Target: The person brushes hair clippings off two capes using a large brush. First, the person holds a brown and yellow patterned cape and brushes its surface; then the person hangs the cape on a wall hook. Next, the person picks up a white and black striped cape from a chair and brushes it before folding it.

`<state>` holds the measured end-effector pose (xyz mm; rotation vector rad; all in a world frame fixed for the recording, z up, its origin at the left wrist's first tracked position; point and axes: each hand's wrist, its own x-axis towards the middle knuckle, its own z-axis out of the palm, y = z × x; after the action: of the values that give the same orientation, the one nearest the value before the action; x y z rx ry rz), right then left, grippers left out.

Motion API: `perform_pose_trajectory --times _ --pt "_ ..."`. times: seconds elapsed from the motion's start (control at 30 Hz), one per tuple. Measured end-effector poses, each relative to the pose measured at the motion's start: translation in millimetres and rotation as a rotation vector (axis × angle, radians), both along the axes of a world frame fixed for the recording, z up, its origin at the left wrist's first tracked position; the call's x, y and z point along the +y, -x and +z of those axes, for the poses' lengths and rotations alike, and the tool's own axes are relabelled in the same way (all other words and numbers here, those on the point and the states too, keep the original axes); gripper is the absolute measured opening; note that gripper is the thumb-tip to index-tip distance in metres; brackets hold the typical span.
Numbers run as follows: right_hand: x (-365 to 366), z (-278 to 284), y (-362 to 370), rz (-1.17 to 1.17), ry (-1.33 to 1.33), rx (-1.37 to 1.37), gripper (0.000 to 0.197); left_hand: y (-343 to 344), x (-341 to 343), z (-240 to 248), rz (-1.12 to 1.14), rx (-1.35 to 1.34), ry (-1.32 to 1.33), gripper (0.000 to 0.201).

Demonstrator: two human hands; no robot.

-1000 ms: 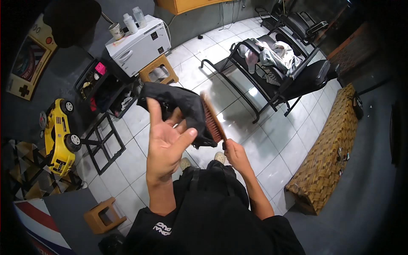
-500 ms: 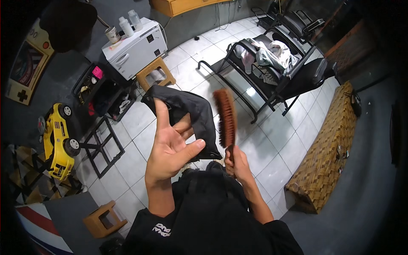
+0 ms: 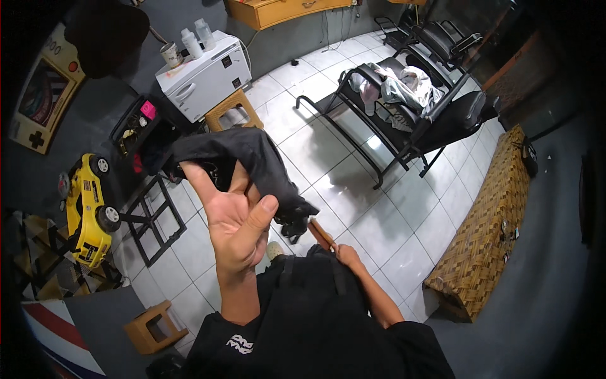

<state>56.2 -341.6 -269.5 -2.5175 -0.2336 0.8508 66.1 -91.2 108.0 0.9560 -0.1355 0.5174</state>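
A black fabric piece (image 3: 259, 151), looking like a pouch or small bag, hangs draped over the fingers of my left hand (image 3: 232, 227). Those fingers are spread and reach up inside its opening, with the thumb free in front of it. My right hand (image 3: 348, 255) is closed around the handle of a brown long-bristled brush (image 3: 322, 234). The brush points up and left, its end close to the fabric's lower right corner. Its bristles are mostly out of sight, and I cannot tell whether they touch the fabric.
Ahead stands a black reclining chair (image 3: 464, 120) with crumpled cloth (image 3: 410, 88) on it. A white cabinet (image 3: 208, 79) with bottles on top and a wooden stool (image 3: 221, 120) are at the far left. A yellow toy car (image 3: 88, 208) is on the left, a woven bench (image 3: 480, 252) on the right.
The brush has swung down and left from upright, toward the fabric's lower corner. My left hand has shifted left, and the fabric has tilted and folded over.
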Motion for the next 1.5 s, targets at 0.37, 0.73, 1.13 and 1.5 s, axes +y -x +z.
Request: perform_pose_trajectory --times 0.37,0.73,1.13,1.5 --pt "70 251 2 -0.314 -1.454 0.353 0.039 5 -12 1 -0.113 0.081 -0.012 0.109" --pt "27 51 -6 0.066 -0.012 -0.026 0.04 9 -8 9 0.058 0.026 -0.049 0.106" --pt "75 241 -8 -0.325 -1.177 0.361 0.045 8 -17 -3 -0.117 -0.101 0.073 0.11" --pt "19 -5 -7 0.189 0.076 0.106 0.053 8 -11 4 0.008 -0.118 0.075 0.108"
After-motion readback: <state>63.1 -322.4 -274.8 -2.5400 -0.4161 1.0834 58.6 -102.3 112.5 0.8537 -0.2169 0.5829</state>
